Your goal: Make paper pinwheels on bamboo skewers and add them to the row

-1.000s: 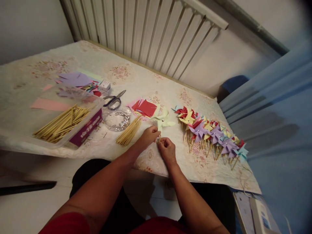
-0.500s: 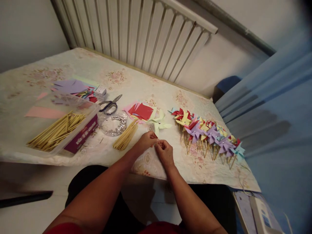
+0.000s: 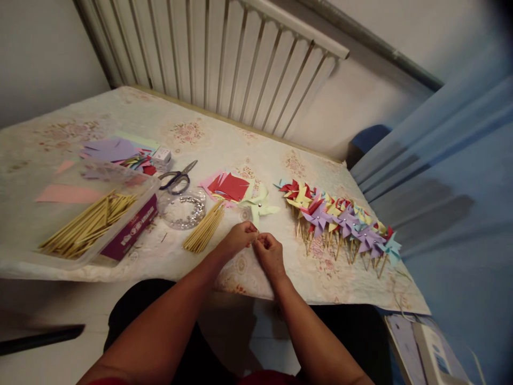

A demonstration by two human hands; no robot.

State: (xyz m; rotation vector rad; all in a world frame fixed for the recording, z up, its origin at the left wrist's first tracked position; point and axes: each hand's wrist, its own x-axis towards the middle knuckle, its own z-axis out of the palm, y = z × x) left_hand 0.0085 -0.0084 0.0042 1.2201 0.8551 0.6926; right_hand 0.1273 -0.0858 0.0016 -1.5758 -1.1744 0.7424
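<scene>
My left hand and my right hand meet at the table's near edge, fingertips pinched together on something too small to make out. A pale green paper pinwheel with a small pin at its centre lies just beyond them. To the right lies a row of several finished pinwheels on wooden sticks, red, yellow, purple and blue. A loose bundle of wooden sticks lies left of my left hand.
A clear plastic box of sticks stands at the left, with a round clear lid, scissors, red paper squares and purple and pink paper behind. The floral tablecloth runs back to a radiator. Blue fabric hangs on the right.
Both hands have drawn a little closer together and stayed pinched. The view has shifted slightly, so everything sits a little lower and further left.
</scene>
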